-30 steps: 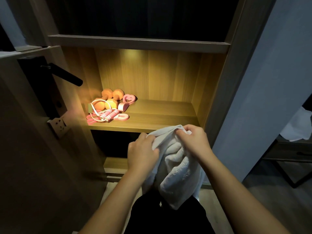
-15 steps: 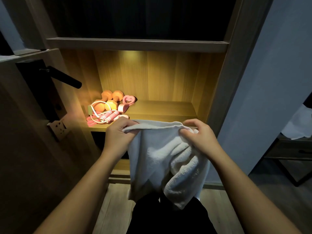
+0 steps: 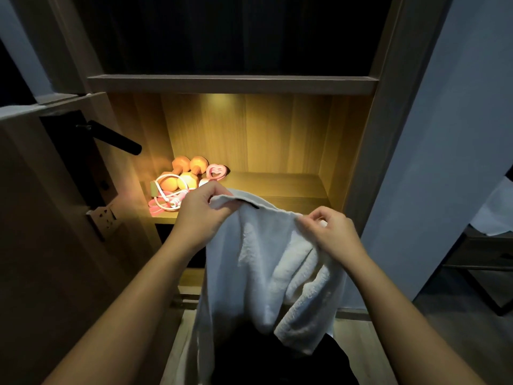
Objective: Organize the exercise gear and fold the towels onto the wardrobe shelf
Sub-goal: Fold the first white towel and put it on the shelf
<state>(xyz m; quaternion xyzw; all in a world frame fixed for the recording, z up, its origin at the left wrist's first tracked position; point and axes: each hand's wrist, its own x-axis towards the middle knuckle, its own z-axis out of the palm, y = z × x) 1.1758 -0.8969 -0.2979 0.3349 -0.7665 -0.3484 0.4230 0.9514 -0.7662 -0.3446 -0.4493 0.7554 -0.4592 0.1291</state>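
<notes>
A white towel [image 3: 266, 273] hangs in front of the lit wardrobe shelf [image 3: 288, 187]. My left hand [image 3: 201, 209] grips its top left corner, and my right hand [image 3: 330, 232] pinches the top edge further right. Below my hands the cloth droops in loose folds. At the shelf's left end lie orange dumbbells [image 3: 186, 173], a pink-and-white jump rope [image 3: 166, 200] and a pink heart-shaped grip [image 3: 216, 172], partly hidden behind my left hand.
An open door with a black lever handle [image 3: 113, 137] stands close on the left. A shelf board [image 3: 233, 84] runs above the lit compartment. A grey wall panel [image 3: 433, 162] lies right, with a dark table and white cloth [image 3: 497, 212] beyond it.
My hands, close together on the bunched towel a second ago, have drawn apart along its top edge. The towel now hangs wider and more spread out.
</notes>
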